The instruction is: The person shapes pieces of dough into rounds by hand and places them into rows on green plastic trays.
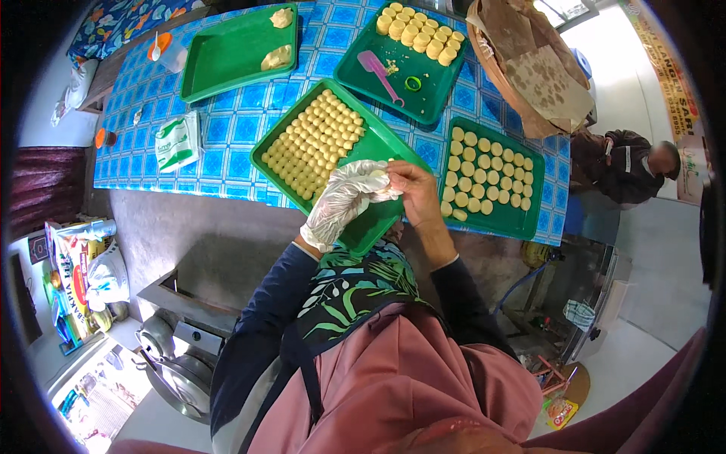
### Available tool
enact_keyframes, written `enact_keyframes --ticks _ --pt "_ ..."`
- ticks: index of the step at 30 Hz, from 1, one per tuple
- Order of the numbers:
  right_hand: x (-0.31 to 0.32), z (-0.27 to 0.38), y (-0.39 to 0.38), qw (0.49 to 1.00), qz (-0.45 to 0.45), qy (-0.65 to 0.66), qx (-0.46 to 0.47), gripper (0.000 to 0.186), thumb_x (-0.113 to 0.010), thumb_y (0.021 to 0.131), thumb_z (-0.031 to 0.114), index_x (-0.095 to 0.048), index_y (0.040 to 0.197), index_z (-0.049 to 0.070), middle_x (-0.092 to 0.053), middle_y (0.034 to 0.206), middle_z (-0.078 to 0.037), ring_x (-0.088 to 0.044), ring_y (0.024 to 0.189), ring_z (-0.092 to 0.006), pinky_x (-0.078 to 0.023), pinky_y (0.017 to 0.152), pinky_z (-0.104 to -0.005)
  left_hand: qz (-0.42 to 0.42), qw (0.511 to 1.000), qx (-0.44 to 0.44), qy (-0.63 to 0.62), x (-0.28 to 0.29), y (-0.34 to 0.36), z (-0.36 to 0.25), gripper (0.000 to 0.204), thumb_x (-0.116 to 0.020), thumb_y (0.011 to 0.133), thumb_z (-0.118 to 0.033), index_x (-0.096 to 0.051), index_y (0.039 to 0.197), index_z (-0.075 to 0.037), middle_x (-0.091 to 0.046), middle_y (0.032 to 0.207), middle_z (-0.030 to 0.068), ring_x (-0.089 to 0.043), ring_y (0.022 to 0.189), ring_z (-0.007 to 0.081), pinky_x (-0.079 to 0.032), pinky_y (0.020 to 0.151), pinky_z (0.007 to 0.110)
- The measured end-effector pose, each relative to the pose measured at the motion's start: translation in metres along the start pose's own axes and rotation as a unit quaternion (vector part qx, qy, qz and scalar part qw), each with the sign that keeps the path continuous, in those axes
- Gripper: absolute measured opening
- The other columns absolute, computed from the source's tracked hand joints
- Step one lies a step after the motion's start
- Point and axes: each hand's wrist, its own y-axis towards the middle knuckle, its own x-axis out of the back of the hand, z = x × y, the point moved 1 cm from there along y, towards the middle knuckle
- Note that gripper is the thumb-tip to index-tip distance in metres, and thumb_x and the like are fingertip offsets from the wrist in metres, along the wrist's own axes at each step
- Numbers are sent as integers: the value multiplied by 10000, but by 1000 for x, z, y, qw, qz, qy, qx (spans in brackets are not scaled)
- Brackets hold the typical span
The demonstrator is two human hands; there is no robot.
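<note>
My left hand (340, 198), in a loose clear plastic glove, is closed over the green tray (368, 227) holding rows of small pale dough balls (306, 144). My bare right hand (416, 193) meets it, fingers bent and pressed to the glove; a small pale bit between them is too hidden to make out. To the right lies a tray (529, 219) of flat round pieces (484, 166). Behind, another tray (408, 98) holds stacked yellow cylinders (420, 30), a pink scraper (378, 72) and a green ring (413, 82).
A tray (208, 76) with two dough lumps stands back left on the blue checked table (234, 132), near a plastic packet (178, 140) and an orange dish (160, 38). A woven basket (491, 34) with paper sits back right. A person (628, 163) is at the right, beyond the table.
</note>
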Motion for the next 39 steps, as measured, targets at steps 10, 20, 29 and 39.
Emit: enact_keyframes --ticks 10,20,29,39 --pt "-6 24 -8 883 -17 -409 229 177 -740 851 -26 -770 1024 0 -714 1066 -102 -656 958 -262 -526 836 -375 -23 996 -78 45 -2 8 7 281 -722 933 -30 -642 1195 35 -684 1082 84 -694 914 156 -601 877 321" --pt "-31 20 -25 756 -69 -548 352 536 -528 789 -132 -641 1305 -39 -699 1101 -194 -644 975 -354 -523 855 -430 -39 995 -75 49 -25 4 1 329 -675 963 -25 -641 1267 95 -699 1173 109 -669 1064 155 -554 963 297" --pt "-52 3 -48 818 -5 -461 343 493 -554 956 79 -519 1425 -72 -609 1389 -242 -588 1240 -407 -419 1097 -487 47 971 -78 -223 -8 27 14 732 -551 1044 -449 -372 1525 73 -432 1553 245 -410 1452 365 -273 1264 469" --pt "-61 -8 -56 777 -27 -528 341 608 -478 1059 256 -349 1555 -72 -403 1577 -309 -408 1430 -469 -296 1175 -537 2 986 -77 -146 -26 42 7 1021 -328 965 -820 -272 1623 -42 -382 1613 197 -471 1393 322 -343 1211 440"
